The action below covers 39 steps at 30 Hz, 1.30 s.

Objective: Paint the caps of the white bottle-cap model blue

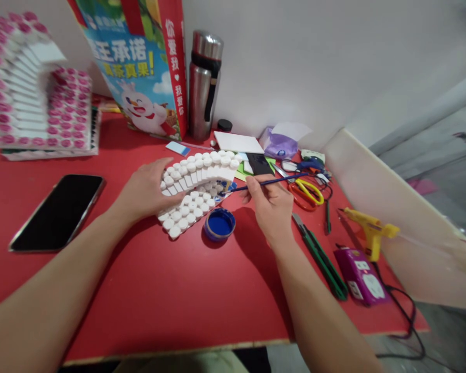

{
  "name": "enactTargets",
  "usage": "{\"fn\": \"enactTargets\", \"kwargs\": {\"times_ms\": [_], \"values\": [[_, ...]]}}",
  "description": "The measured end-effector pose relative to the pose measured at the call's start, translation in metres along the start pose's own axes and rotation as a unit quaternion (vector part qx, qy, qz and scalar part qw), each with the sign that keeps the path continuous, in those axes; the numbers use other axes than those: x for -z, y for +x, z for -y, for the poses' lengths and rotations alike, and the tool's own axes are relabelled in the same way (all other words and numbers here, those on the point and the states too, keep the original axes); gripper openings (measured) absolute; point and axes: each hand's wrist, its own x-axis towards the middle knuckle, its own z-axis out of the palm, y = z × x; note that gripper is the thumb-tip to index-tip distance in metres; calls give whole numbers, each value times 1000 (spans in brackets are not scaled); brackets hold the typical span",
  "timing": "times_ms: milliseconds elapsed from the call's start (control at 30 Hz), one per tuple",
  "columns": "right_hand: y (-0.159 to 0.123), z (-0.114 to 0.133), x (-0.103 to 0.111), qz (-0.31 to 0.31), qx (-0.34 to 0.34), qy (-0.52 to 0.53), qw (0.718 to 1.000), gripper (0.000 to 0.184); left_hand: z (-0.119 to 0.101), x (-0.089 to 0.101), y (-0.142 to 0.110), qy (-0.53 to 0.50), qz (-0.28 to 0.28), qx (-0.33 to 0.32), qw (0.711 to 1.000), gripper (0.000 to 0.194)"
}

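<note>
Head cam: L hand [149,187] spread on knobbly wht model [185,211], R hand [272,208] w/ thin brush [241,188] in pinch, nr rd pot [219,225].

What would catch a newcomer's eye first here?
Probably the bright red table, with a white disc-covered model under the left hand and an open pot of blue paint just in front. Behind stands a vivid cartoon bag, beside a steel flask.

The scene is viewed from the person's head, with the camera aimed forward and down. The red table [178,300] is seen from above at close range, the left hand [149,189] and right hand [271,210] are framed near mid-view, and the wall [279,62] is included beyond.
</note>
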Motion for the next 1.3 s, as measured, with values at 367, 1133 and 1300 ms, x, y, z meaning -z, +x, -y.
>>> {"fn": "enactTargets", "kwargs": {"times_ms": [367, 1133, 1300], "values": [[1, 6, 6, 6, 7, -41, 999, 29, -1, 0, -1, 12, 1, -6, 1000, 88], [1, 5, 4, 3, 16, -39, 999, 29, -2, 1, 0, 14, 9, 5, 1000, 89], [1, 4, 4, 13, 5, -37, 999, 28, 1, -1, 0, 4, 3, 3, 1000, 88]]}}
